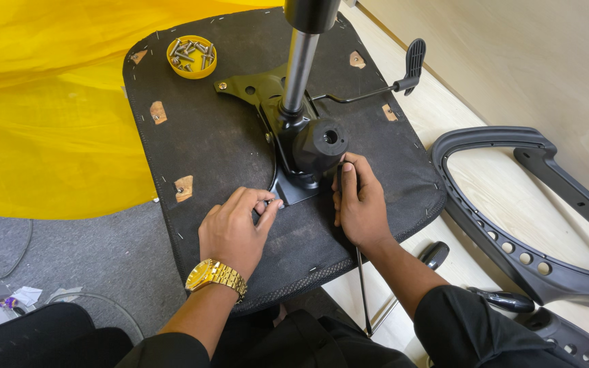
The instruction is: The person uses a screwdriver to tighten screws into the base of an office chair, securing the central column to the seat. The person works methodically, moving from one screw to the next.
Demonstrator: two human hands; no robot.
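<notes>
1. An upturned chair seat, black fabric on its underside, lies on the floor in front of the person, half over grey carpet and half over pale wood flooring.
2. A black metal mechanism plate sits on the middle of the seat, with a chrome gas cylinder rising upright from it and a black knob housing beside its base.
3. The left hand, with a gold watch on its wrist, rests on the fabric; its fingertips pinch at the near corner of the plate. Whether they hold anything small, I cannot tell.
4. The right hand is clenched around a dark screwdriver, whose tip points at the plate's near edge; a thin shaft shows below the wrist.
5. A yellow round dish of screws stands on the far left corner of the seat, well apart from both hands.
6. A lever with a black paddle handle sticks out to the right of the plate.
7. A black curved chair frame lies on the floor at right; yellow cloth covers the left.
</notes>
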